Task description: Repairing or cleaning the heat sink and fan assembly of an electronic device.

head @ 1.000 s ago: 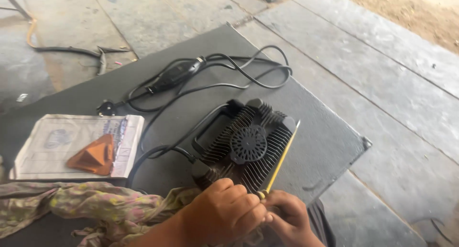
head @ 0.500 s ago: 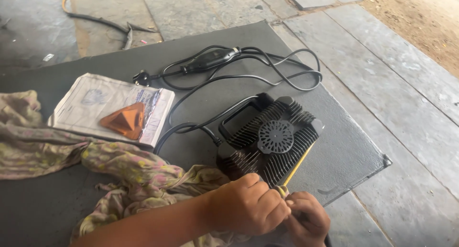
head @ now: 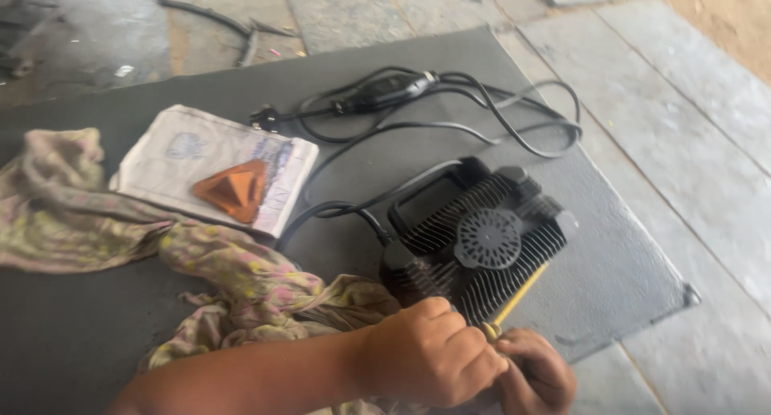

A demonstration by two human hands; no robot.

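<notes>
A black finned box with a round fan grille and a carry handle lies on a dark mat. A yellow screwdriver lies along its near right edge, tip pointing away from me. My left hand is closed in a fist over the near end of the screwdriver, right by the box's near corner. My right hand is curled just behind it, fingers against the same handle end. Most of the handle is hidden by both hands.
Black cables with an inline block and a plug loop behind the box. A worn paper booklet carries an orange triangular piece. A crumpled patterned cloth lies left of my forearm. Concrete slabs surround the mat.
My view has swung, so the box, booklet and cloth sit further right and lower in frame. Both hands stay at the screwdriver's end by the box's near corner.
</notes>
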